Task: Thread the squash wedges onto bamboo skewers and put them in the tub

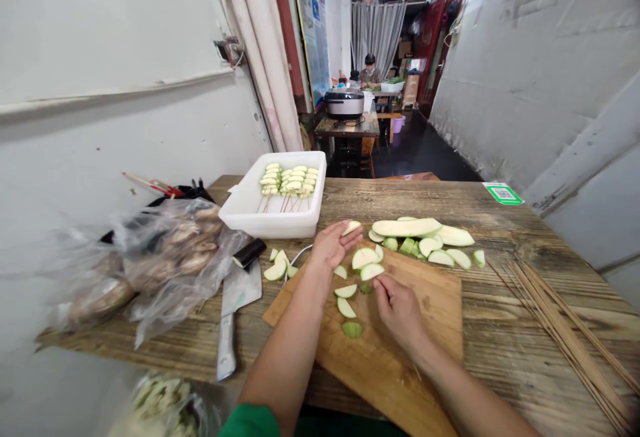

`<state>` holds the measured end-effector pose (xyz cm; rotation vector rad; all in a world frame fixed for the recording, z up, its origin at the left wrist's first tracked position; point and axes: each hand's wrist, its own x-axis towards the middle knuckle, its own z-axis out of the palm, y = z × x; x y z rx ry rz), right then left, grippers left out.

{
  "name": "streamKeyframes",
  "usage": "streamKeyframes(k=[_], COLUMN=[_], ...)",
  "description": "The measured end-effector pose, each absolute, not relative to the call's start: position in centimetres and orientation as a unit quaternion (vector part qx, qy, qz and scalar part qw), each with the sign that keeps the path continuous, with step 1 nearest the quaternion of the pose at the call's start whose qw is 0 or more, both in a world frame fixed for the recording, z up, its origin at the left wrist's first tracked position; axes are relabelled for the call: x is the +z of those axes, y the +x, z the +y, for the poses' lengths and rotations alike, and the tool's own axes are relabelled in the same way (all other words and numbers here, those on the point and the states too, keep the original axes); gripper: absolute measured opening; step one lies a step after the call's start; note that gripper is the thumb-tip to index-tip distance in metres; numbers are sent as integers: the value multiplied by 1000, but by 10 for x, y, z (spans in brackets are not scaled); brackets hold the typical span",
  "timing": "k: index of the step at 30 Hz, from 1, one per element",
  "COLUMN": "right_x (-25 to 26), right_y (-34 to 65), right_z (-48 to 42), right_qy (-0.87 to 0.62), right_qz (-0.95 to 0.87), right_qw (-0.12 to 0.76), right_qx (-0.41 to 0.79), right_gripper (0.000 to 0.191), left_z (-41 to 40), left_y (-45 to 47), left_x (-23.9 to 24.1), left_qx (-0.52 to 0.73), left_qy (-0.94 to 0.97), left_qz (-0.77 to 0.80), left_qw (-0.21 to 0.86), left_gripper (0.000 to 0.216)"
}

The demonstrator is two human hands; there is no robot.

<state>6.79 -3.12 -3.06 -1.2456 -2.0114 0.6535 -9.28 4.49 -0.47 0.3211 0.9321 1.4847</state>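
My left hand [334, 245] is over the top of the cutting board [435, 290], palm up, with a half-round zucchini slice [351, 227] between thumb and fingers. My right hand [401, 309] is closed around a thin skewer [418, 374], mostly hidden by the hand. At its fingertips, pale zucchini slices [365, 258] sit together on the skewer. Several loose slices [346, 307] lie on the board between my arms. Just beyond the board are long zucchini halves [407, 227] and more cut pieces [441, 258].
A white tub [270, 223] holds finished zucchini skewers [295, 180]. To the left lie a cleaver [227, 343], a dark-skinned vegetable end [249, 252] and plastic bags of brown food [185, 243]. Bare skewers [560, 317] lie at right. A person [370, 73] sits at a far table.
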Motion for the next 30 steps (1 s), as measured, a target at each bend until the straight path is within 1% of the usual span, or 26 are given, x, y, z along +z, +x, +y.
streamKeyframes(k=[5, 19, 30], right_x=[-32, -31, -28], right_y=[68, 67, 67], right_z=[-30, -31, -31], right_qy=[-471, -468, -469], right_qz=[-771, -771, -769], right_qw=[348, 349, 343], right_qx=[251, 255, 266], right_gripper=[27, 27, 26], left_z=[44, 45, 43], left_y=[-92, -93, -90], left_x=[-3, -5, -1], left_qx=[645, 646, 638], left_qy=[146, 149, 168], left_qz=[409, 412, 417], left_qw=[629, 626, 626], left_gripper=[8, 10, 7])
